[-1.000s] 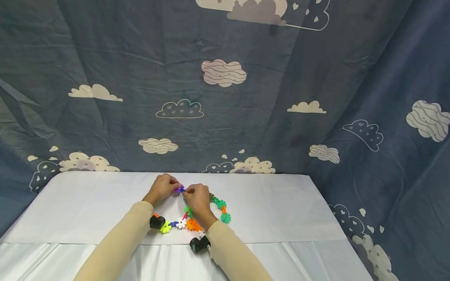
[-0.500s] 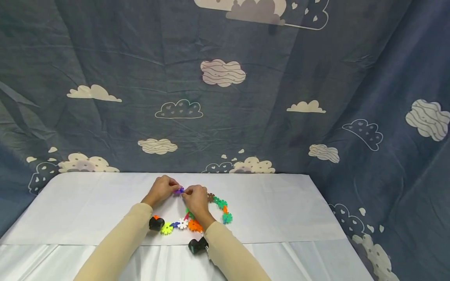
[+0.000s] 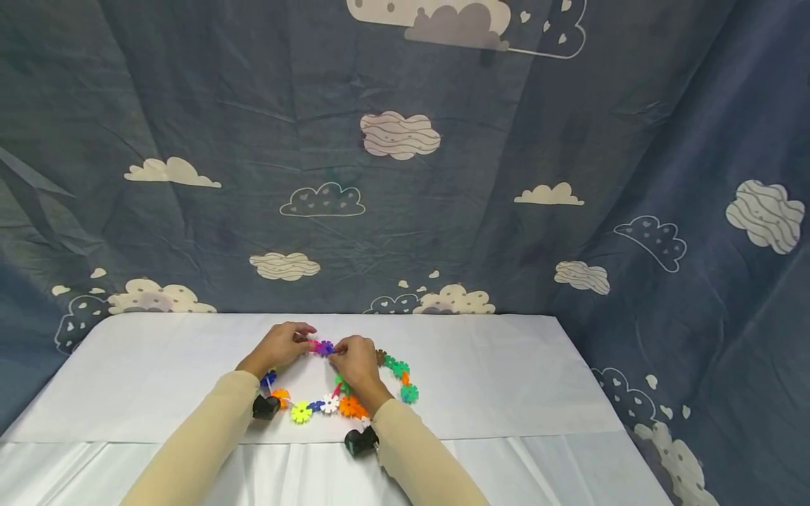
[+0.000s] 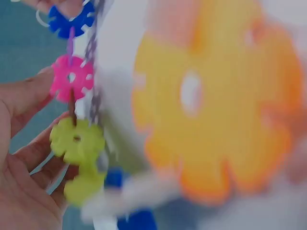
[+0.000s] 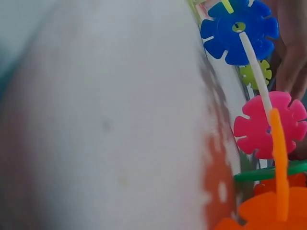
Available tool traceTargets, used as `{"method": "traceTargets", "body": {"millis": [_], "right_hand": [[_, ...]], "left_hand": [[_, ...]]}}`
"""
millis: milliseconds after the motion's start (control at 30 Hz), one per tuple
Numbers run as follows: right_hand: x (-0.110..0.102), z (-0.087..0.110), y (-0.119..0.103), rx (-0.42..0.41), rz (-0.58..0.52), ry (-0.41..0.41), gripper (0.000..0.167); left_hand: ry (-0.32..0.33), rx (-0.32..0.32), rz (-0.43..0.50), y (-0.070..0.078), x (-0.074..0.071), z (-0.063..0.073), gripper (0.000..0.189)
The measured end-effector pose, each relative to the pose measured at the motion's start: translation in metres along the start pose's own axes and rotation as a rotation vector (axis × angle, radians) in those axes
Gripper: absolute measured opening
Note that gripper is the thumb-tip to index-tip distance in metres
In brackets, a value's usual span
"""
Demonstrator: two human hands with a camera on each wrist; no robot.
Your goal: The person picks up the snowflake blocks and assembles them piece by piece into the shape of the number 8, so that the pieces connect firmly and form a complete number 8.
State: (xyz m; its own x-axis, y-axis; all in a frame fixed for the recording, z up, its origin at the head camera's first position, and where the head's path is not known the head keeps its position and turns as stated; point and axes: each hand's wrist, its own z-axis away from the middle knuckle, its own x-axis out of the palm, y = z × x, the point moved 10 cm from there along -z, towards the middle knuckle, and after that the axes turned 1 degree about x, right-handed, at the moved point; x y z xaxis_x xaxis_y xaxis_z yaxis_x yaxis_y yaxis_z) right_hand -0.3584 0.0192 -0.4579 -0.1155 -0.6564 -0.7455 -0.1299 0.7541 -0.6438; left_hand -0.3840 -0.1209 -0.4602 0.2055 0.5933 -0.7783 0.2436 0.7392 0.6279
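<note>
A chain of slotted, flower-shaped plastic discs curves over the white table, linked edge to face. My right hand [image 3: 356,362] pinches a blue disc [image 4: 72,21] at the chain's far side. A purple disc [image 3: 325,348] and a pink disc [image 4: 72,78] follow it leftward. At the pink disc my left hand [image 3: 281,346] touches with the thumb, its index finger lifted apart. Its other fingers lie behind a yellow-green disc [image 4: 76,138]. In the right wrist view, a blue disc [image 5: 240,31], a pink disc [image 5: 271,124] and an orange disc [image 5: 273,206] appear near the camera.
More linked discs run along the near side, among them a yellow disc [image 3: 301,412], a white disc [image 3: 330,403] and an orange disc [image 3: 351,406]. Green discs [image 3: 399,367] curve round at the right. A dark cloud-print cloth [image 3: 443,232] hangs behind the table [image 3: 493,379].
My left hand has shifted left along the chain, from the purple disc to the pink one, and its thumb and index finger have parted. My right hand stays nearly in place.
</note>
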Motion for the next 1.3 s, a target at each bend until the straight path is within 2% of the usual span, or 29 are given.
{"method": "traceTargets", "body": {"millis": [167,300,400,467,567,633,800,900,1067,1167,1300], "right_hand": [[-0.001,0.001,0.005,0.009,-0.049,-0.017,0.013],[-0.011,0.003,0.001,-0.074,-0.065,0.024,0.017],[-0.021,0.009,-0.001,-0.127,-0.064,0.046,0.019],[-0.025,0.014,-0.001,-0.119,-0.082,0.035,0.018],[-0.026,0.023,0.005,-0.061,-0.075,-0.019,0.020],[-0.027,0.030,0.006,-0.038,-0.029,-0.051,0.025],[-0.020,0.045,0.007,0.030,0.201,-0.085,0.046],[-0.014,0.048,0.009,0.075,0.247,-0.101,0.051],[-0.013,0.047,0.010,0.013,0.197,-0.121,0.041],[-0.015,0.044,0.009,-0.055,0.156,-0.152,0.042],[-0.021,0.037,0.015,-0.094,0.085,-0.199,0.043]], "left_hand": [[-0.019,-0.038,-0.019,-0.012,-0.008,0.012,0.024],[-0.020,-0.075,-0.046,-0.023,-0.012,0.021,0.023],[-0.007,-0.093,-0.025,-0.028,-0.013,0.024,0.024],[0.003,-0.098,-0.009,-0.029,-0.013,0.025,0.024],[0.019,-0.107,0.011,-0.031,-0.013,0.026,0.024],[0.033,-0.120,0.019,-0.034,-0.013,0.026,0.023],[0.056,-0.137,0.026,-0.038,-0.013,0.024,0.023],[0.060,-0.137,0.029,-0.038,-0.013,0.024,0.023],[0.058,-0.146,0.042,-0.038,-0.012,0.027,0.022],[0.057,-0.152,0.047,-0.039,-0.012,0.027,0.022],[0.053,-0.165,0.053,-0.038,-0.013,0.026,0.023]]}}
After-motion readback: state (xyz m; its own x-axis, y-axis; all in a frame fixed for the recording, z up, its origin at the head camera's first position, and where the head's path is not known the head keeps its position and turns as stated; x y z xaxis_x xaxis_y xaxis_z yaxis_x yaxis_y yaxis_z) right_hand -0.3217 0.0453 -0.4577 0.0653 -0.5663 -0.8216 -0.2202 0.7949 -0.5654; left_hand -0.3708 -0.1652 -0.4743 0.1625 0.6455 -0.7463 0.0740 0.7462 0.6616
